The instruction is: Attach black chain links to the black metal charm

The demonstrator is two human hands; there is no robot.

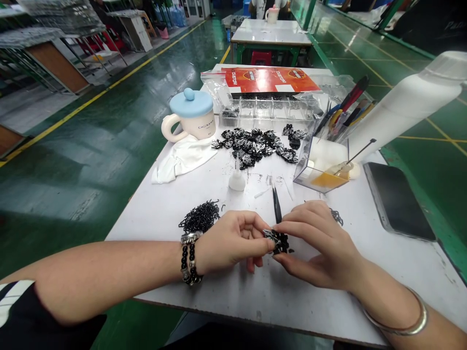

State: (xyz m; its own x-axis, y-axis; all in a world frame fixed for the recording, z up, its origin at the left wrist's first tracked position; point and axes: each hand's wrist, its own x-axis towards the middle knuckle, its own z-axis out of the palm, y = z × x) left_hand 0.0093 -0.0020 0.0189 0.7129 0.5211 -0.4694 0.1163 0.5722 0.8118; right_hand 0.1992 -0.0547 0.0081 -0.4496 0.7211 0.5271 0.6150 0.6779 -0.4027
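Observation:
Between both hands is a small black and silver piece (277, 240), near the front of the white table. My left hand (233, 240) is closed, thumb and index finger pinching the piece's left side. My right hand (317, 245) has its fingertips around the piece's right side, index finger above and thumb below. Black tweezers (277, 204) lie just beyond the piece. A heap of small black links (200, 217) sits left of my left hand. Farther back lies a pile of similar black and silver pieces (255, 145).
A blue-lidded mug (199, 119) and white cloth (182, 158) stand back left. A small white bottle (237, 181) is mid-table. At right are a clear tool holder (321, 177), a large white bottle (401, 109) and a phone (397, 200). A clear compartment box (270, 112) lies behind.

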